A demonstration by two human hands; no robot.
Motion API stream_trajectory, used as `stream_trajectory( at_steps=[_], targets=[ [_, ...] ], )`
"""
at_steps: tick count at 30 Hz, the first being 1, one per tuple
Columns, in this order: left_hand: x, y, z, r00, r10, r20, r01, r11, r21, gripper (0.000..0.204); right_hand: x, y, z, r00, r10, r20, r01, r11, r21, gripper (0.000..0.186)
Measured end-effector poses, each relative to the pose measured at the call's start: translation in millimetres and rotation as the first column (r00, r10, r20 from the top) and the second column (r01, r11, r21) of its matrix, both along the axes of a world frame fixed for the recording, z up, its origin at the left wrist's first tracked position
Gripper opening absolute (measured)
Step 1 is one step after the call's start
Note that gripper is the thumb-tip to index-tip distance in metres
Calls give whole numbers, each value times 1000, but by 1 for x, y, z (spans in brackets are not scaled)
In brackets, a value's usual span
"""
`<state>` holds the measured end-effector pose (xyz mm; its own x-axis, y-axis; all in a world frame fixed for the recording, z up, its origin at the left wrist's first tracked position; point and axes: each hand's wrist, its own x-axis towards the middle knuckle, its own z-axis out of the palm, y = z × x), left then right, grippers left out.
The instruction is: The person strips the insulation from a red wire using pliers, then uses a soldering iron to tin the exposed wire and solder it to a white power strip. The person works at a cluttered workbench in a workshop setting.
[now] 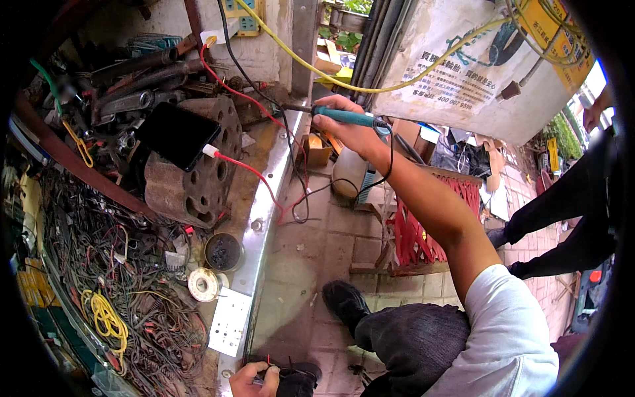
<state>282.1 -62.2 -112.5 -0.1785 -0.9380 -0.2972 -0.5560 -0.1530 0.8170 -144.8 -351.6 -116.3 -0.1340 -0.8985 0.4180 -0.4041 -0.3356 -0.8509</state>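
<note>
My right hand (354,126) reaches up and grips the teal handle of a soldering iron (347,116), whose tip points left toward the bench. A black cord runs from its handle end and loops down. At the lower edge my left hand (254,380) pinches a thin wire (269,361), its red end showing above the fingers. Near that hand, a white socket plate (230,322) lies on the metal edge strip (264,221). Beside the plate are a spool of solder (203,284) and a round tin (223,252) with dark stuff inside.
A phone (177,135) on a red cable rests on a holed metal block (198,188). Tangled wires (132,284) and tools fill the bench. A stool with red webbing (430,225) and a pale jug (350,173) stand beyond. Another person (562,205) stands at right.
</note>
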Motion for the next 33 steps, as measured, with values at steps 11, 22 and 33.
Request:
stream_trajectory(
  at_steps=[11,22,33],
  targets=[
    [-9,-8,10,996,-54,69,58,996,-70,14,-1,-2,-9,997,11,-71,-14,999,-50,30],
    [-6,-5,10,999,-51,10,52,996,-78,12,8,13,4,1000,6,26,-6,1000,-5,27],
    [-3,-4,6,999,-42,8,42,995,-85,12,3,33,1,973,-90,212,100,994,-36,24]
  ],
)
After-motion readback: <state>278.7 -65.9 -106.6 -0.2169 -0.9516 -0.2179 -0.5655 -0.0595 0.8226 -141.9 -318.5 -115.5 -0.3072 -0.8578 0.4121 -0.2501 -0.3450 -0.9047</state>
